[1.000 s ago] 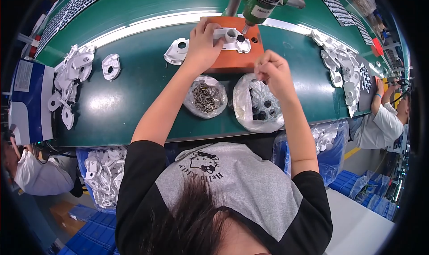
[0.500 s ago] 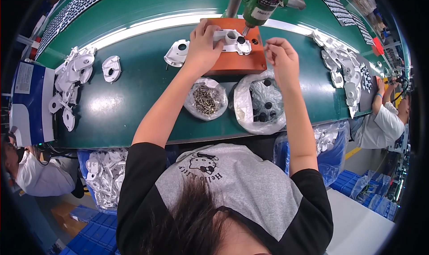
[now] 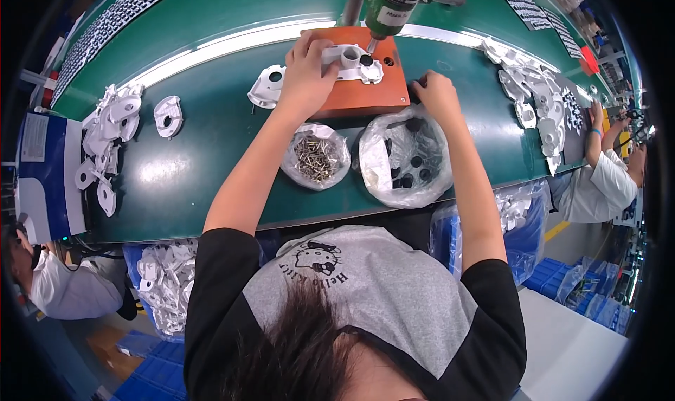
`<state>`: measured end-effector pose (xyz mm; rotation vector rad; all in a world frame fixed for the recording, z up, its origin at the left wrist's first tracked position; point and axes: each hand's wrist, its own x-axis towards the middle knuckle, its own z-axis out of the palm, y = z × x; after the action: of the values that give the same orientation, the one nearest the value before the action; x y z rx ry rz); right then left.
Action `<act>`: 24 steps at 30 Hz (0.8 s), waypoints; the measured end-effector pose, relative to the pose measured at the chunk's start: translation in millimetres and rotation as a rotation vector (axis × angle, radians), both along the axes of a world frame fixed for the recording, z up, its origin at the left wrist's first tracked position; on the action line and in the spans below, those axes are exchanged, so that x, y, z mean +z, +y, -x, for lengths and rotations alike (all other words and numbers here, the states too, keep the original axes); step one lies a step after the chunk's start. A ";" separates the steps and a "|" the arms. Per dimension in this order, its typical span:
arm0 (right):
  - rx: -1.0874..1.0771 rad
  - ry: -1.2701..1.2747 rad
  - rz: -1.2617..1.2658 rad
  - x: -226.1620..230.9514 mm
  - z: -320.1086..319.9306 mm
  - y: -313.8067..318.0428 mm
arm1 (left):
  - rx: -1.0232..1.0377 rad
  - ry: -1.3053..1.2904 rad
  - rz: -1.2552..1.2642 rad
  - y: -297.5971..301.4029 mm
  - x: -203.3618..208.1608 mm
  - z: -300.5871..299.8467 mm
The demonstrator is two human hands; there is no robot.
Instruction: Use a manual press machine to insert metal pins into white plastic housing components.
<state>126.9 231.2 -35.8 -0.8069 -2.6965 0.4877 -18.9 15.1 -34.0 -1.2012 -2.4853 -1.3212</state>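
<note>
A white plastic housing lies on an orange block, with a black round cap seated at its right part. My left hand is closed on the housing's left end, fingers bent over it. The tip of a green power driver stands just above the cap. Right of the block, my right hand is closed in a pinch, with a small dark piece at its fingertips, mostly hidden. Another white housing rests left of the block.
In front of the block stand a bag of screws and a bag of black caps. White parts are heaped at left and right. A blue-and-white machine borders the left end. Other people sit at both sides.
My right hand has come down and nearer the block's front right corner; a dark piece now shows at its fingertips. My left hand stays on the housing. The whole view has shifted slightly.
</note>
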 end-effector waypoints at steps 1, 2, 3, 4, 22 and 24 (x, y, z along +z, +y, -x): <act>-0.080 -0.193 0.001 -1.0 8.0 0.5 | 0.005 -0.002 -0.001 -0.6 -0.5 -0.2; -0.073 -0.205 0.016 -1.3 12.1 1.6 | 0.004 0.000 -0.002 0.1 -0.9 -0.1; -0.074 -0.204 0.015 -2.3 14.0 2.0 | 0.009 0.009 -0.003 1.1 -1.4 0.0; -0.022 -0.200 0.008 -4.8 16.0 0.8 | 0.018 0.017 0.000 0.4 -2.2 0.3; 0.337 0.060 0.334 1.0 -7.0 -0.6 | 0.015 0.003 0.007 0.4 -2.9 1.7; 0.372 0.045 0.226 -4.8 -5.5 -1.2 | -0.003 -0.036 0.022 -1.2 2.6 0.1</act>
<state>132.4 230.1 -40.6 -0.3344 -2.7887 0.8947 -19.0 13.9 -31.3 -1.1968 -2.5296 -1.3313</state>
